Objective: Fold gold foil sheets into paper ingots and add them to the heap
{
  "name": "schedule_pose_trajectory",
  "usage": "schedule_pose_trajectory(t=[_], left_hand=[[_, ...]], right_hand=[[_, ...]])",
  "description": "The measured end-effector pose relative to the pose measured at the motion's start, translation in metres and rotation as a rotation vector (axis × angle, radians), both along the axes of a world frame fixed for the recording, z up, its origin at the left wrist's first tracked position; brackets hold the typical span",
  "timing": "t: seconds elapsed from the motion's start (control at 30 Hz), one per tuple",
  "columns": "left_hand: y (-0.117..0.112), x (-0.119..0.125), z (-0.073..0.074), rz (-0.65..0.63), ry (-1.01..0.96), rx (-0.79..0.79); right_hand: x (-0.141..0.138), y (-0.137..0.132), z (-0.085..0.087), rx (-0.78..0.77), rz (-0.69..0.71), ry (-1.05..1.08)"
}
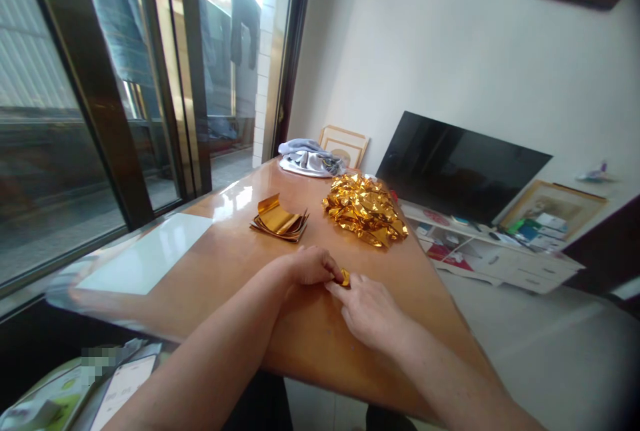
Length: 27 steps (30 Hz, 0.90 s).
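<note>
Over the near part of the wooden table (235, 284), my left hand (314, 266) and my right hand (367, 306) meet with fingers closed on a small piece of gold foil paper (345, 277). Most of the foil piece is hidden by the fingers. Just beyond my left hand lies a stack of gold foil paper sheets (280, 221), its top sheet curling up. Farther off, ahead of my right hand, sits a heap of folded gold foil pieces (365, 208).
A white sheet (150, 254) lies at the table's left side. Folded cloth (310, 158) rests at the far end. Beyond the table's right edge stand a television (460, 171) and a low white cabinet (490, 258). A phone (125, 388) is at lower left.
</note>
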<state>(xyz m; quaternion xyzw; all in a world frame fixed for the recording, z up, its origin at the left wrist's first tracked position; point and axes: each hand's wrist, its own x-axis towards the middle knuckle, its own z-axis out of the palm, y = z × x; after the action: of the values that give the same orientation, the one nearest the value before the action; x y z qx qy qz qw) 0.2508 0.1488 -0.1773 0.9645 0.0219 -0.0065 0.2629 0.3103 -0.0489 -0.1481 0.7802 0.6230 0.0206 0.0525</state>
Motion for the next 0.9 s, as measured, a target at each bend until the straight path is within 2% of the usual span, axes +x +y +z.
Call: schedule_pose_trajectory(t=[0.13, 0.3, 0.4, 0.63, 0.77, 0.9], left_hand=[[-0.003, -0.001, 0.003, 0.047, 0.031, -0.04], [-0.005, -0.004, 0.006, 0.073, 0.04, -0.029], [-0.006, -0.005, 0.007, 0.086, 0.048, -0.012], [-0.01, -0.006, 0.013, 0.084, 0.066, 0.083], [-0.014, -0.005, 0.015, 0.099, 0.037, 0.178], [-0.022, -0.008, 0.016, 0.101, -0.021, 0.263]], right_hand=[[0.002, 0.001, -0.004, -0.007, -0.02, 0.028], [0.006, -0.006, -0.015, 0.045, -0.025, 0.015], [0.011, -0.013, -0.021, 0.092, -0.039, 0.086], [0.043, -0.027, -0.039, 0.471, -0.081, 0.584], [0.052, -0.039, -0.046, 0.654, -0.227, 0.699], [0.05, -0.054, -0.051, 0.728, -0.282, 0.789]])
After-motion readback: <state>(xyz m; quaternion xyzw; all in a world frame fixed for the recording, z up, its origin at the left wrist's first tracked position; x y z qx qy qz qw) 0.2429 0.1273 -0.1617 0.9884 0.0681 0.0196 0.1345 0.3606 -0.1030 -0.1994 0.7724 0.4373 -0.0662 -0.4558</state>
